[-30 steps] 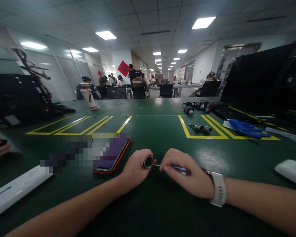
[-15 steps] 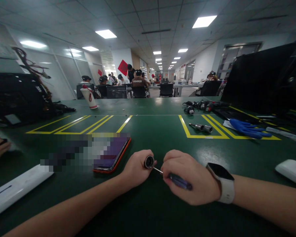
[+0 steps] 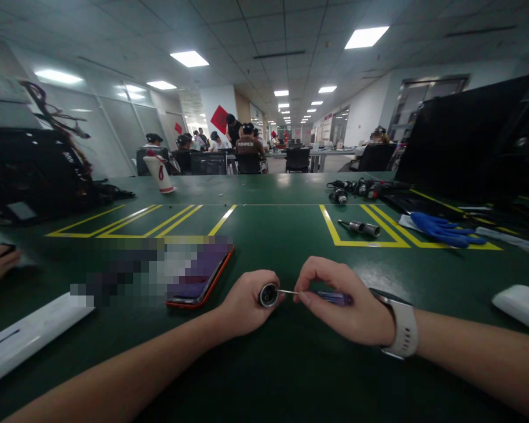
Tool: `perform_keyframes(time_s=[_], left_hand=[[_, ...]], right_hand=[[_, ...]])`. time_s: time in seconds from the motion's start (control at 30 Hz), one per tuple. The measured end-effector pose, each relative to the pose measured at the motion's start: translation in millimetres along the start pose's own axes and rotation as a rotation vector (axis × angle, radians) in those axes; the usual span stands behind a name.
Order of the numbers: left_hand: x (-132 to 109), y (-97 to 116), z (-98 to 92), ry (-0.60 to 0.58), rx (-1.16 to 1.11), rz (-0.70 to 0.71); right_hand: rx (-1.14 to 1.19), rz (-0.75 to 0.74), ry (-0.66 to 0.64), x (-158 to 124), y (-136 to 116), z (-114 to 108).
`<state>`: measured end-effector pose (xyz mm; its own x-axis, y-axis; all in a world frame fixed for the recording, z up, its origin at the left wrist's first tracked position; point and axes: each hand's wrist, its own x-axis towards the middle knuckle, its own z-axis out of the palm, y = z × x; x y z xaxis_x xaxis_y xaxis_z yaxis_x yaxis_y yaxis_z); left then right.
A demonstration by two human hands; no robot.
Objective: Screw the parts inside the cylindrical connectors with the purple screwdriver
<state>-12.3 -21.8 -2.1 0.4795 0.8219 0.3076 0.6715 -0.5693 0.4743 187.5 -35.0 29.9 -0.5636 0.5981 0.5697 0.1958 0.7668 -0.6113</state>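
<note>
Screwdriver (image 3: pixel 334 298): handle of purple colour, shaft silvery | metal cylinder (image 3: pixel 268 295): silvery rim, dark inside | watch strap (image 3: pixel 406 330): pale grey | phone (image 3: pixel 203 273): purple screen, orange-red edge | table (image 3: pixel 277 235): dark green, with yellow tape lines (image 3: pixel 365 246) | glove (image 3: pixel 441 229): blue | paper cup (image 3: pixel 157 176): white with red marking | seated person's shirt (image 3: pixel 252 148): brown, white lettering

"What sits on your left?"

"Near me, a phone (image 3: pixel 209 270) with an orange-red edge lies on the green table (image 3: pixel 282 241); farther off I see a white-and-red cup (image 3: pixel 162 176)."

"And to your right?"

"A blue glove (image 3: pixel 445 229) beside yellow tape (image 3: pixel 328 224); past my table, a person in a brown top (image 3: pixel 247 148) sits in a black chair (image 3: pixel 248 165)."
</note>
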Motion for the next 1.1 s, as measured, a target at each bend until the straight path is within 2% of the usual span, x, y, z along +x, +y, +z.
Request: perform_keyframes(time_s=[0.17,0.27,0.47,0.63,1.1], left_hand=[[0,2,-0.5,-0.041,0.015,0.025],[0,2,-0.3,-0.066,0.046,0.046],[-1,0,0.5,-0.067,0.092,-0.006],[0,1,-1.0,-0.040,0.047,-0.012],[1,4,-2.2,-0.025,0.035,-0.006]], right_hand=[[-0.170,-0.056,-0.082,-3,-7,0],[-0.177,-0.044,-0.100,-2,-11,0],[0.071,0.172,-0.003,2,-6,2],[0.354,0.280,0.000,1,0,7],[0.300,0.193,0.078,-5,-1,6]])
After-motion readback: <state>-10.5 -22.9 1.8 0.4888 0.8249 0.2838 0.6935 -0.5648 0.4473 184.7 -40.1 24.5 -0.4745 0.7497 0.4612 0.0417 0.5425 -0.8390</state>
